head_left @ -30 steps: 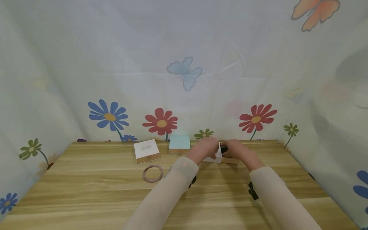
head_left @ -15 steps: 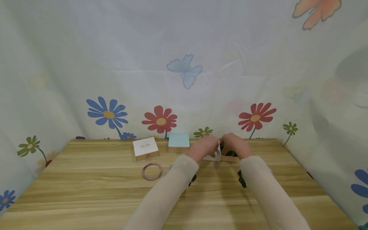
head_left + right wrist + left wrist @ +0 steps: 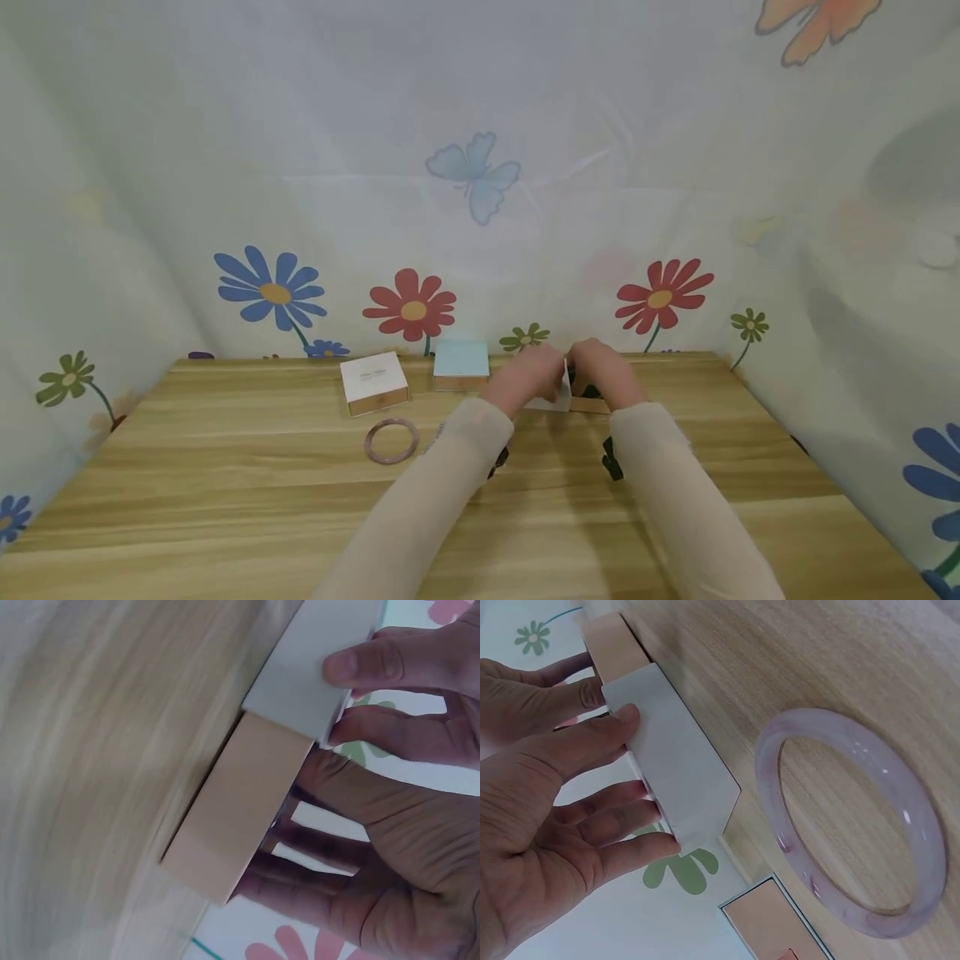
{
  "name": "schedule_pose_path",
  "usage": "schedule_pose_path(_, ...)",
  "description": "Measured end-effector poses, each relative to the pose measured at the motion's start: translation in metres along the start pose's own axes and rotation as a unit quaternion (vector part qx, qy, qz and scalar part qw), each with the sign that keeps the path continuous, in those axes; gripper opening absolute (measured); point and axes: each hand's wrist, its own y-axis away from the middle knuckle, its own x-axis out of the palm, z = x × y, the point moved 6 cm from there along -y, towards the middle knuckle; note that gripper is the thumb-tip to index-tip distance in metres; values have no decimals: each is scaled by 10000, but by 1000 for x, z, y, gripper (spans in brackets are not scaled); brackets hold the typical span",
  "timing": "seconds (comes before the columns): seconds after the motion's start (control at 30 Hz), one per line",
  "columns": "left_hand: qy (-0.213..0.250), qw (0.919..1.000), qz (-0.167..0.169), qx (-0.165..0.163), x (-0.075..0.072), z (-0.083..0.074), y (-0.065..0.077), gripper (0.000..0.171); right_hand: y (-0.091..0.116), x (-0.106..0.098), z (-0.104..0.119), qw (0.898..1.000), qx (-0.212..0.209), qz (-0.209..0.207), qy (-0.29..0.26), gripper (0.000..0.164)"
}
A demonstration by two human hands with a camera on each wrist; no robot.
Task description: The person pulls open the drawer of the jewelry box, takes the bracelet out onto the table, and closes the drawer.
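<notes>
In the head view both hands meet at a small white box sleeve [image 3: 557, 395] with a tan drawer [image 3: 590, 405] sticking out of its right end. My left hand [image 3: 527, 377] grips the sleeve; in the left wrist view its thumb [image 3: 615, 727] lies on the white face. My right hand [image 3: 606, 377] is over the drawer's open top. In the right wrist view its thumb [image 3: 330, 774] and fingers [image 3: 285, 892] reach past the drawer's upper edge, fingertips hidden. Something dark shows in the drawer under the right hand, too small to make out.
A pinkish-lilac bangle [image 3: 367, 443] lies front left of the hands. Behind it stand a white box [image 3: 372, 379] and a light blue box [image 3: 461, 360]. A silvery chain-like item [image 3: 434, 437] is partly hidden by the left sleeve. A printed curtain [image 3: 337, 192] borders the wooden table [image 3: 225, 492].
My right hand has shifted left and its forearm has swung inward, so it now covers more of the drawer. The left hand keeps its grip on the sleeve. The head view has tilted slightly.
</notes>
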Motion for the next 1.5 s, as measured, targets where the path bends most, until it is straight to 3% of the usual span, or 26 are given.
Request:
schedule_pose_path(0.23,156,9999,53,29,-2,0,1,5,3,-4,2,9997,252,-23,40,21)
schedule_pose_path(0.47,283,9996,-9,-19,-3,3,1,4,1,-2,2,9997,232,-98,-39,26)
schedule_pose_path(0.67,248,9997,34,-17,-2,3,1,4,-4,4,0,9994,319,108,-72,29)
schedule_pose_path(0.93,80,9999,44,-96,-4,2,1,19,-9,14,-9,9975,510,352,-331,43)
schedule_pose_path(1.2,238,9993,112,-248,-1,4,0,11,0,10,-1,9983,450,292,-220,24)
schedule_pose_path(1.5,451,9982,234,-306,-1,5,-1,5,8,2,5,9998,180,19,96,20)
